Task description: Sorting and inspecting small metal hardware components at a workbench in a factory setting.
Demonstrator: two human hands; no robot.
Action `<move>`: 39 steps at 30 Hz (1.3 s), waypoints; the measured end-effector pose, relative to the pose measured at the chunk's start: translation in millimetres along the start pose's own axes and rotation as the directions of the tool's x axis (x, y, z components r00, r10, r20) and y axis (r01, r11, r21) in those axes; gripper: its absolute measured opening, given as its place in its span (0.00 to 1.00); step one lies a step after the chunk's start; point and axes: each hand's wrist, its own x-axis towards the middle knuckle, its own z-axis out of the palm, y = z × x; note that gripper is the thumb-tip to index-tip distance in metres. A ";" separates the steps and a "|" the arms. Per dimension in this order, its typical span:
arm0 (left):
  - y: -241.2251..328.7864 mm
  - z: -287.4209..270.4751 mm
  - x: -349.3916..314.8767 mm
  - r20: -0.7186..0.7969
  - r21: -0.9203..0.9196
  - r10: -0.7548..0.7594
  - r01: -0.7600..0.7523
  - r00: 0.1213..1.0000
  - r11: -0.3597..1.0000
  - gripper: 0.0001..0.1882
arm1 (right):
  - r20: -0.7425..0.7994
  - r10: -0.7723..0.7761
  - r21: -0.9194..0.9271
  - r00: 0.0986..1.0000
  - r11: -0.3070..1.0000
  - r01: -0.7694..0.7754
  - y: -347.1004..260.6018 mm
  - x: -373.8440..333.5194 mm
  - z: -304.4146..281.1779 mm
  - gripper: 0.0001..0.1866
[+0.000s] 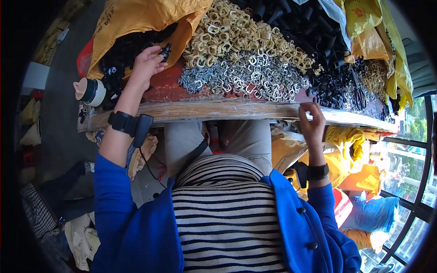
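Observation:
At the left, by the mouth of an orange bag (132, 18), my left hand (146, 66) is raised with its fingertips at a small black ribbed fitting (165, 52), which it seems to grip. Dark parts fill the bag beneath that hand. My right hand (312, 123) is at the table's front edge, thumb and fingertips drawn together near the small black parts (334, 93). Whatever lies in that pinch is too small to make out. Between the hands lie a heap of silver metal clips (255, 75) and a heap of brass-coloured rings (227, 32).
Black tubes (314, 32) are piled at the back right beside yellow bags (364, 18). A white jar (93, 92) stands at the table's left end. The wooden table edge (218, 110) runs above my lap. Yellow sacks (346, 141) lie below at the right, near a window (409, 168).

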 end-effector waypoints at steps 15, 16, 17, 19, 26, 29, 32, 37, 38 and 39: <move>-6.9 8.5 -114.1 0.563 -0.738 -0.028 0.518 0.826 0.433 0.11 | 0.264 -0.063 -0.291 0.962 0.946 0.142 -35.2 63.5 116.1 0.06; -5.6 10.5 -115.9 0.558 -0.743 -0.028 0.514 0.830 0.429 0.11 | 0.269 -0.069 -0.289 0.961 0.946 0.149 -33.7 63.4 116.7 0.06; -4.1 11.7 -117.1 0.561 -0.742 -0.033 0.519 0.827 0.424 0.11 | 0.269 -0.082 -0.267 0.960 0.951 0.156 -32.8 63.3 118.1 0.06; -0.7 14.2 -119.2 0.564 -0.742 -0.043 0.529 0.825 0.413 0.12 | 0.270 -0.110 -0.220 0.957 0.960 0.172 -31.9 64.0 119.5 0.07; -0.1 24.3 -125.0 0.556 -0.745 -0.033 0.515 0.831 0.423 0.13 | 0.311 -0.094 -0.215 0.946 0.962 0.166 -36.2 65.6 115.2 0.06; -0.3 27.8 -128.9 0.557 -0.741 -0.031 0.513 0.830 0.433 0.11 | 0.306 -0.095 -0.225 0.947 0.960 0.168 -35.2 65.4 113.2 0.05; -1.2 28.7 -131.0 0.564 -0.726 -0.034 0.515 0.825 0.455 0.10 | 0.302 -0.103 -0.223 0.948 0.959 0.176 -34.3 65.1 115.5 0.05; -0.3 36.0 -132.4 0.520 -0.664 -0.109 0.481 0.847 0.572 0.11 | 0.269 -0.165 -0.143 0.949 0.967 0.209 -28.1 65.6 112.7 0.05; 0.3 38.1 -131.9 0.515 -0.636 -0.123 0.474 0.849 0.609 0.11 | 0.254 -0.187 -0.109 0.949 0.969 0.220 -28.8 66.0 111.0 0.05; 1.4 40.6 -131.5 0.509 -0.605 -0.138 0.467 0.850 0.646 0.11 | 0.254 -0.184 -0.111 0.950 0.970 0.217 -29.5 65.1 109.0 0.05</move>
